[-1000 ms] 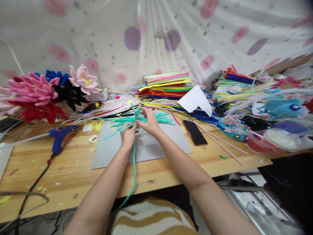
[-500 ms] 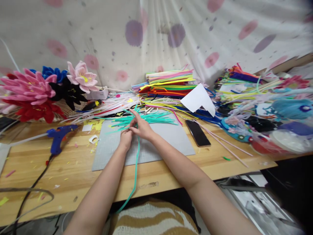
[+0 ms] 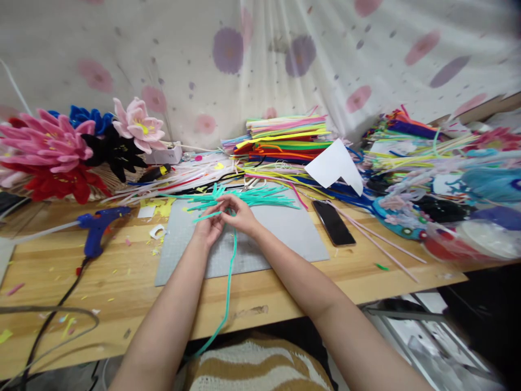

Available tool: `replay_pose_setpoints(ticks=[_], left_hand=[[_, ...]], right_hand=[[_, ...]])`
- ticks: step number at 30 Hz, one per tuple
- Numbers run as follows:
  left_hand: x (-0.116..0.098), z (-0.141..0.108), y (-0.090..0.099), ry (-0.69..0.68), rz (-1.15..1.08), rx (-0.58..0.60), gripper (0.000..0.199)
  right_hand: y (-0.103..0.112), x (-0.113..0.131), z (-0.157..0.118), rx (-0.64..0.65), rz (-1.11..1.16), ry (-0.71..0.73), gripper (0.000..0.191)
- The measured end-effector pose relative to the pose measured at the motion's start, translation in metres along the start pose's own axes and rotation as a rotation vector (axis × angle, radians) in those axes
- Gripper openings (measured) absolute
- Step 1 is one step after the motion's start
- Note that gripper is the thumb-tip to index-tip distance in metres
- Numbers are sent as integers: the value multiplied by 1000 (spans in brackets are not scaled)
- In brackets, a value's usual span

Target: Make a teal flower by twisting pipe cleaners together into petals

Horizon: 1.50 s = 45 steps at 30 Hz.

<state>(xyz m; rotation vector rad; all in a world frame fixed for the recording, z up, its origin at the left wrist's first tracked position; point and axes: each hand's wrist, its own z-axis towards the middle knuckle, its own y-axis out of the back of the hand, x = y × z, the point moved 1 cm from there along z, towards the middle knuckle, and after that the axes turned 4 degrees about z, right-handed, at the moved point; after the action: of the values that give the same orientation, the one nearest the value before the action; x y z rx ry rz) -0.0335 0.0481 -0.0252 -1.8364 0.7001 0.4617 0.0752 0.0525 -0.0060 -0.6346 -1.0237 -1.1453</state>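
Over a grey cutting mat [image 3: 285,239] my two hands meet. My left hand [image 3: 209,229] has its fingers curled round teal pipe cleaners, short ends of which poke out past its fingertips to the left. Close against it, my right hand [image 3: 241,216] pinches the teal pipe cleaner [image 3: 230,282], whose long tail hangs down over the table edge to the lap. Just behind the hands, a loose pile of teal pipe cleaner pieces [image 3: 271,197] lies across the mat's far edge. Fingers partly hide the spot where the strands meet.
A blue glue gun [image 3: 94,231] with its cord lies at left, near fuzzy flowers [image 3: 52,144]. A phone [image 3: 334,224] rests right of the mat. Stacks of coloured pipe cleaners [image 3: 285,136] and a white paper piece [image 3: 336,165] stand behind. Bags and a plastic tub [image 3: 484,239] crowd the right.
My right hand's raised, extended fingers have bent down into a pinch. My left hand has turned, showing more palm. The camera view has shifted slightly.
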Motion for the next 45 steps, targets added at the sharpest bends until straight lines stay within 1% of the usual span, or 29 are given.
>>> replay_pose_setpoints(ticks=[2, 5, 7, 9, 12, 18, 20, 24, 28, 30, 34, 39, 42, 45], left_hand=[[2, 0, 0, -42, 35, -5, 10], [6, -3, -4, -111, 138, -25, 14], [8, -7, -7, -145, 204, -68, 17], [8, -10, -10, -164, 231, -124, 20], [7, -14, -12, -191, 257, -182, 24], [6, -17, -15, -168, 270, -144, 21], [6, -17, -15, -157, 278, -131, 19], [7, -16, -12, -131, 327, -75, 17], [8, -17, -12, -127, 301, 0, 21], [8, -18, -13, -128, 315, -9, 22], [10, -19, -14, -126, 402, -75, 21], [9, -19, -12, -102, 458, -89, 24], [7, -18, -13, -113, 488, -96, 23], [6, -18, -14, -96, 509, -86, 20]], right_hand=[[1, -3, -1, -4, 24, -4, 30], [3, -2, -3, -22, 49, -38, 24], [6, 0, -4, -77, 11, -45, 15], [11, 2, -4, -172, -39, -32, 8], [18, -1, -2, -292, 36, -77, 12], [29, -17, -2, -506, 251, -266, 26], [31, -19, -3, -544, 323, -316, 29], [32, -22, -4, -566, 368, -342, 32], [31, -25, -4, -527, 312, -332, 32], [30, -25, -4, -507, 289, -319, 32], [29, -22, -6, -491, 277, -310, 32], [33, -17, -7, -499, 313, -330, 38], [37, -13, -7, -511, 306, -331, 43], [42, -9, -7, -511, 303, -333, 47]])
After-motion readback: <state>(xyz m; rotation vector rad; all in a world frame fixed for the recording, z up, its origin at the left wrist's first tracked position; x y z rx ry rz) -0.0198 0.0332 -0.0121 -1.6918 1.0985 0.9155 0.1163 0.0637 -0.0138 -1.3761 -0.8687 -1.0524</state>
